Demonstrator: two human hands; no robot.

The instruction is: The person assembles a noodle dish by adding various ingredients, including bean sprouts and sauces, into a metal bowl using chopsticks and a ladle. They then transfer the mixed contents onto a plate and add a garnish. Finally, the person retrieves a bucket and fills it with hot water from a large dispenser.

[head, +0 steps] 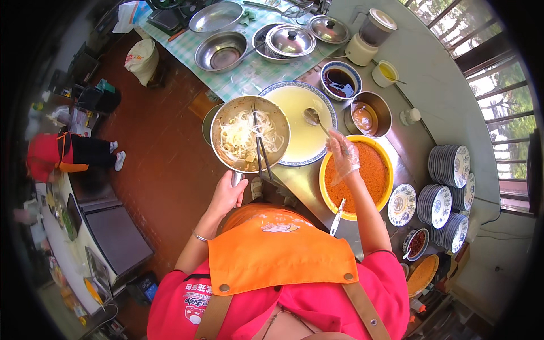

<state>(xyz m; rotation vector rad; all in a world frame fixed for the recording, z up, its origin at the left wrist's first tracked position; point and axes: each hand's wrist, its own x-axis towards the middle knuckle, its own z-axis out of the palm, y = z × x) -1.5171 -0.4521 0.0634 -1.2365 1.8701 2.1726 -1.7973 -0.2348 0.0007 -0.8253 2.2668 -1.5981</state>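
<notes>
My bare left hand [226, 192] grips the handle of a metal pan [278, 123]. Pale noodles or bean sprouts [242, 134] fill much of the pan, and a pair of dark chopsticks [259, 144] lies across them, with ends past the rim. In a clear plastic glove, my right hand [344, 155] holds a metal spoon [312, 115] over a wide blue-rimmed basin [284, 83] of pale yellow liquid. The pan overlaps the basin's left side. Below my right hand sits a yellow tub [388, 182] of orange crumbly seasoning [363, 174], with a white-handled utensil [338, 217] in it.
Beyond the basin are a bowl of dark sauce [340, 80], a metal pot [378, 125] and a blender [369, 38]. Stacked plates [442, 204] stand at right. Metal bowls [221, 51] and lids [291, 40] cover the checked tablecloth [191, 66]. Another person [63, 151] stands far left.
</notes>
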